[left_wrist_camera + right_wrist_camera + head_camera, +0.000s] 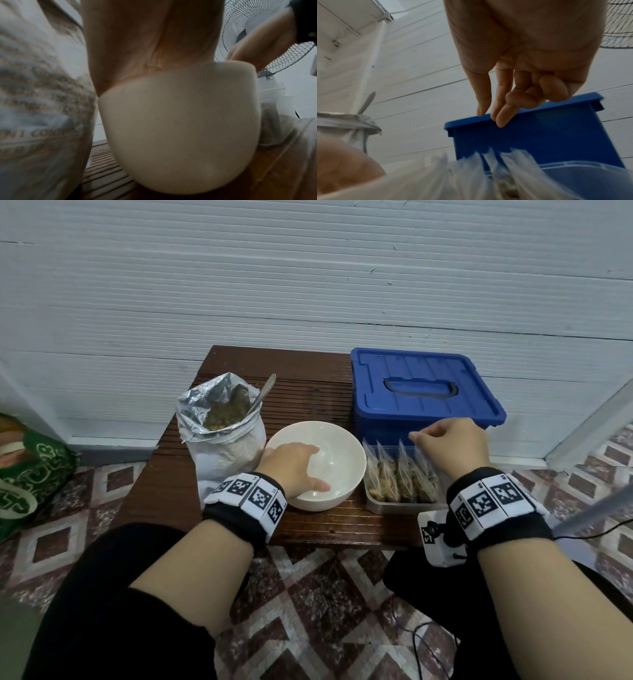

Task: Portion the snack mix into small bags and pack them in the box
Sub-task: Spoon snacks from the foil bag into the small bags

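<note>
On a small brown table (308, 392) stands an open foil bag of snack mix (222, 426) (39, 108) with a spoon (265, 392) (366, 102) in it. The white bowl (339, 453) (180, 128) beside it looks empty. My left hand (294, 463) (137, 47) hooks over its near-left rim, fingers and thumb inside. A clear tub (387, 505) (590, 175) holds several filled small bags (400, 474) (513, 162) standing upright. My right hand (421, 436) (489, 117) hovers just above their tops, thumb and two fingers pointing down, holding nothing. Behind is the blue box (418, 385) (539, 135), lid shut.
A white panelled wall (308, 285) runs close behind the table. A green patterned bag (30, 474) lies on the tiled floor at the left. A wire-guard fan (240, 27) (619, 27) stands to the right. A cable (428, 645) trails on the floor near my right knee.
</note>
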A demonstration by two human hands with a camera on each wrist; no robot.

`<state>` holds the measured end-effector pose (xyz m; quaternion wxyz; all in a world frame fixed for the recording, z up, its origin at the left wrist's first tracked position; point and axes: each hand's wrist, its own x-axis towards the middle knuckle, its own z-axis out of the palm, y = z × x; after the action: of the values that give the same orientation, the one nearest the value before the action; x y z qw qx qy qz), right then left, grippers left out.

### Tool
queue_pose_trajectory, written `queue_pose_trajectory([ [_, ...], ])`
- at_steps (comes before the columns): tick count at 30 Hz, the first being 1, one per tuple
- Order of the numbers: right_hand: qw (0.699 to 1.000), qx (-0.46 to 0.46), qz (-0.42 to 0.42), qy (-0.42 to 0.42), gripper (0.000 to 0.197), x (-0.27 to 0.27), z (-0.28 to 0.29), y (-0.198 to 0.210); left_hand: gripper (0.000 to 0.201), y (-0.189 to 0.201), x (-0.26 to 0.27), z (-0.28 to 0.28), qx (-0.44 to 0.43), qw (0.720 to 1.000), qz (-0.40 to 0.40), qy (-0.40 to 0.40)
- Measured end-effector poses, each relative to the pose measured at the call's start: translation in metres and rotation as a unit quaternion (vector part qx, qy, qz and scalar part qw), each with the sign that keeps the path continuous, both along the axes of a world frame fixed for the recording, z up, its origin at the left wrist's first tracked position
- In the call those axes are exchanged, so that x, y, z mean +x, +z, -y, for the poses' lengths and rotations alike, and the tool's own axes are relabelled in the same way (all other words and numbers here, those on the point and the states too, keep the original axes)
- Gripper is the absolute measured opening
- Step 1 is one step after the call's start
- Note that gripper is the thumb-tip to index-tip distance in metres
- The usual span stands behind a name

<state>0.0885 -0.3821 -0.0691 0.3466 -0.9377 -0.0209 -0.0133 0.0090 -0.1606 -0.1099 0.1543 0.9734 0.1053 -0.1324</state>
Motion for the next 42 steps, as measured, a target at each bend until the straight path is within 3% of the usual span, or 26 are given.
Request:
queue_pose_trajectory([
  [4,0.999,0.023,0.015,0.038,0.016,-0.007,-0.011,0.006,0.075,-0.003,0.003,0.001,0.007,1.0,0.004,-0.006],
  [11,0.996,0.023,-0.004,0.088,0.013,-0.016,-0.028,0.008,0.042,0.001,0.002,0.001,-0.174,0.976,0.092,0.098],
  [15,0.988,0.037,-0.057,0.138,0.021,-0.025,-0.04,0.007,0.037,0.016,0.003,0.005,-0.275,0.934,0.18,0.139],
  [19,0.967,0.071,-0.151,0.191,0.035,-0.033,-0.047,0.009,0.038,0.026,0.0,0.01,-0.381,0.87,0.25,0.189],
  [22,0.953,0.109,-0.178,0.22,0.028,-0.037,-0.05,0.01,0.043,0.029,-0.002,0.014,-0.445,0.831,0.257,0.214],
  [26,0.952,0.114,-0.161,0.235,0.014,-0.034,-0.047,0.014,0.035,0.033,-0.002,0.012,-0.479,0.813,0.249,0.218],
  [29,0.946,0.085,-0.175,0.26,0.013,-0.032,-0.042,0.017,0.016,0.039,-0.004,0.009,-0.481,0.811,0.26,0.209],
  [34,0.943,0.053,-0.187,0.271,0.013,-0.028,-0.036,0.023,0.011,0.04,-0.005,0.004,-0.483,0.805,0.262,0.226],
  [38,0.949,0.047,-0.172,0.26,0.017,-0.026,-0.034,0.022,0.005,0.039,-0.005,0.005,-0.466,0.818,0.252,0.225],
  [40,0.951,0.046,-0.167,0.255,0.019,-0.025,-0.033,0.021,0.025,0.038,-0.004,0.006,-0.444,0.837,0.257,0.19],
  [42,0.951,0.046,-0.168,0.254,0.019,-0.025,-0.032,0.021,0.059,0.036,-0.005,0.004,-0.369,0.883,0.276,0.09],
])
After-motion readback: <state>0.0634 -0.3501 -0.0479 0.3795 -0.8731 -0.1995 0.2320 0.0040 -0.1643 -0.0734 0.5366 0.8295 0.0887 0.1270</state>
